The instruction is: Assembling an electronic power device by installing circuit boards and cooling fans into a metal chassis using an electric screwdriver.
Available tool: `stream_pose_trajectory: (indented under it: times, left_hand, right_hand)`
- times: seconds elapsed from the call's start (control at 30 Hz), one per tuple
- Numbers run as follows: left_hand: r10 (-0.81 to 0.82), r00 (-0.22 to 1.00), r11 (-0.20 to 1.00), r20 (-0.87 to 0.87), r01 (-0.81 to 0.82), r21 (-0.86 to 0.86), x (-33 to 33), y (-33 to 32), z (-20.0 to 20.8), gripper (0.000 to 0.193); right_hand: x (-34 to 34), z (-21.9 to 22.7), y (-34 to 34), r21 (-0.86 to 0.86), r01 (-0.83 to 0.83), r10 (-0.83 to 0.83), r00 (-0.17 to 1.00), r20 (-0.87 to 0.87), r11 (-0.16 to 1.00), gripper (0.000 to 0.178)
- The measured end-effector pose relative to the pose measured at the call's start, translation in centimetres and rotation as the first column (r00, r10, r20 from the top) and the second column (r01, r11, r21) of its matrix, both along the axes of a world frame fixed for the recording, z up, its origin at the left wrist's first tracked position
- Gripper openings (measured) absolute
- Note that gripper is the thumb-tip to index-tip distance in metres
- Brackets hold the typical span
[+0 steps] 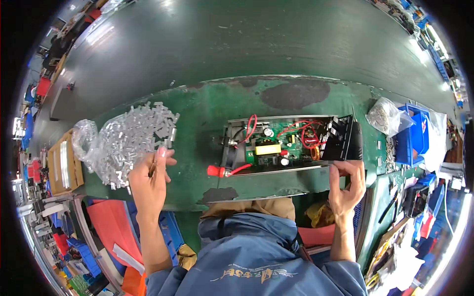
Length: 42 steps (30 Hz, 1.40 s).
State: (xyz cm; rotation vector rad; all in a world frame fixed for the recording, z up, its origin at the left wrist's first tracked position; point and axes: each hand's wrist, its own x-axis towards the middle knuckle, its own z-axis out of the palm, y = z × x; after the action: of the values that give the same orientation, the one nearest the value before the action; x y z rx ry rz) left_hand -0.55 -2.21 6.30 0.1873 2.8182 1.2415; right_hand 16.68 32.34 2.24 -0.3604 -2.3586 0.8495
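An open, long grey metal casing lies on the worn green workbench in front of the person, a green circuit board with a yellow block-shaped component inside it. At the casing's right end, the bare right hand has its thumb and fingers bent onto the near edge of a black ribbed panel, apparently pinching it. Left of the casing and well apart from it, the bare left hand reaches to the near right side of a heap of small clear plastic pieces, fingers loosely curled; whether a piece sits between the fingertips I cannot tell. The step in hand seems to be picking from the heap while steadying the panel. The next move would call for a light fingertip pinch on one piece, with the right hand keeping the panel steady against the casing.
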Motion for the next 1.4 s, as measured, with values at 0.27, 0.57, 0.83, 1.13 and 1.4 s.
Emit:
stream_pose_trajectory:
  times: [0.27,0.57,0.83,1.13,1.4]
  left_hand:
    - [-0.148,0.987,0.986,-0.06,0.152,0.068,-0.2,4.4,0.7,0.033]
    - [-0.766,0.588,0.442,0.261,0.776,-0.449,-8.8,19.5,4.0,0.057]
    - [-0.563,0.688,0.751,0.457,0.657,-0.063,-2.3,15.8,2.0,0.046]
    - [-0.938,0.179,0.307,-0.297,0.829,-0.467,-2.8,14.4,0.2,0.03]
    - [-0.859,0.315,0.491,-0.403,0.731,-0.475,0.1,15.7,-1.5,0.028]
  right_hand:
    - [0.7,0.2,-0.8,-0.035,0.033,-0.031,0.998,0.054,0.999,0.023]
    - [-3.5,0.1,1.7,0.074,0.043,-0.048,0.997,0.063,0.996,0.028]
    - [5.9,-1.1,4.0,0.24,0.426,-0.449,0.893,0.046,0.872,0.036]
    - [4.8,-0.6,4.6,0.231,0.305,-0.369,0.868,0.332,0.924,0.057]
    - [13.6,-2.6,-1.2,-0.913,0.361,-0.192,0.926,0.326,0.191,0.06]
